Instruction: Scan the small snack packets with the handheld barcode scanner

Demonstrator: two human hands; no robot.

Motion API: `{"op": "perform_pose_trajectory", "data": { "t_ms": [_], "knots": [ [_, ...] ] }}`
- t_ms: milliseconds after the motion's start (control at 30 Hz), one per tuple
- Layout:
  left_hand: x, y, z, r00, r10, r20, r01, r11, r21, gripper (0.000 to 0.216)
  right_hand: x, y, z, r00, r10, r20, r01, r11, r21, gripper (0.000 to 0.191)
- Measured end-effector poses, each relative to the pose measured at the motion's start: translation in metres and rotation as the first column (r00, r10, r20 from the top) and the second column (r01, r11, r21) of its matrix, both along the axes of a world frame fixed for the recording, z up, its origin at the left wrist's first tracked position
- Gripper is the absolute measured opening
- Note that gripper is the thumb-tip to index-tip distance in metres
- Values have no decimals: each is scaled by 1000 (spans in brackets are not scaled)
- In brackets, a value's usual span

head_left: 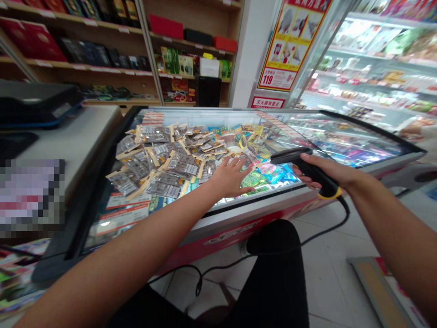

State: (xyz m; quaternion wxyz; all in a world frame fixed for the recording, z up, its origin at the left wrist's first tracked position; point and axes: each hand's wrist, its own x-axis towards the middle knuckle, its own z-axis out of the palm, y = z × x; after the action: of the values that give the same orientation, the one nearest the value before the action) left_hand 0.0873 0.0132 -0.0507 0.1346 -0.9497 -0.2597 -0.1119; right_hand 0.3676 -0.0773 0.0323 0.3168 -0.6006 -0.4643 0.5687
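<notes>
My left hand [231,176] lies flat with fingers spread on the glass lid of a chest freezer [239,214], above packaged ice creams and silver packets [164,159] inside. My right hand [324,173] is wrapped round the handle of a black barcode scanner [307,167] with a yellow ring at its base. The scanner's head points left over the glass, just right of my left hand. Its black cable [300,241] drops to the floor. My dark trouser knee [273,255] shows below the freezer's front.
A grey counter [82,136] with a black device [37,102] stands at left. Wooden shelves [112,68] with boxed goods line the back. A glass-door cooler [375,68] stands at right, and a red poster [290,41] hangs beside it. Another person's hand [414,127] shows at far right.
</notes>
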Motion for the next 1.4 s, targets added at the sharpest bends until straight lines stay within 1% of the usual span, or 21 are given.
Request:
{"op": "perform_pose_trajectory", "data": {
  "t_ms": [200, 433, 500, 567, 600, 633, 700, 767, 800, 900, 1000, 1100, 1167, 1233, 1300, 1400],
  "knots": [
    [-1, 0, 0, 1000, 1, 3, -1, 1000, -15, 76, 5, 0, 6, 993, 62, 97, -63, 998, 9, 53],
    [1, 0, 3, 1000, 11, -12, -12, 999, -46, 77, 9, 0, 5, 991, 79, 107, -81, 997, 8, 53],
    [1, -1, 4, 1000, 7, -18, -8, 999, -41, 76, 6, 2, 4, 984, 80, 159, -84, 996, 20, 53],
    [1, -1, 4, 1000, 15, -15, -15, 999, -28, 78, 0, 8, 1, 963, 67, 259, -84, 995, 54, 55],
    [1, -1, 4, 1000, 26, -9, -26, 999, -22, 79, -4, 14, 0, 945, 41, 324, -74, 993, 91, 55],
    [1, -1, 3, 999, 41, -2, -41, 999, -18, 81, -8, 21, -2, 919, -4, 394, -55, 989, 138, 55],
    [1, -1, 4, 996, 85, 15, -84, 996, -11, 86, -16, 43, -5, 834, -137, 534, 3, 970, 245, 52],
    [1, -1, 5, 990, 137, 24, -137, 991, 2, 90, -23, 74, -8, 725, -255, 640, 38, 942, 332, 47],
    [2, 0, 6, 986, 163, 24, -164, 986, 11, 91, -25, 93, -9, 684, -285, 671, 34, 932, 362, 44],
    [3, 1, 9, 978, 208, 10, -208, 978, 29, 90, -29, 153, -11, 616, -293, 731, -26, 920, 391, 38],
    [3, 1, 11, 978, 209, -14, -209, 978, 18, 91, -32, 210, -15, 536, -275, 798, -90, 922, 378, 41],
    [2, 0, 11, 981, 193, -5, -193, 981, 5, 92, -35, 251, -23, 451, -272, 850, -180, 905, 385, 42],
    [1, -1, 11, 986, 167, -2, -167, 986, 9, 91, -35, 268, -29, 421, -253, 871, -232, 898, 373, 40],
    [1, -1, 11, 990, 139, -9, -139, 990, 36, 88, -33, 275, -34, 413, -236, 880, -256, 897, 360, 37],
    [0, -1, 10, 993, 118, -9, -117, 991, 72, 85, -31, 274, -37, 399, -221, 890, -292, 889, 352, 35],
    [0, 0, 9, 996, 93, 8, -93, 990, 102, 81, -28, 258, -37, 369, -194, 909, -358, 873, 332, 38]
  ]
}}
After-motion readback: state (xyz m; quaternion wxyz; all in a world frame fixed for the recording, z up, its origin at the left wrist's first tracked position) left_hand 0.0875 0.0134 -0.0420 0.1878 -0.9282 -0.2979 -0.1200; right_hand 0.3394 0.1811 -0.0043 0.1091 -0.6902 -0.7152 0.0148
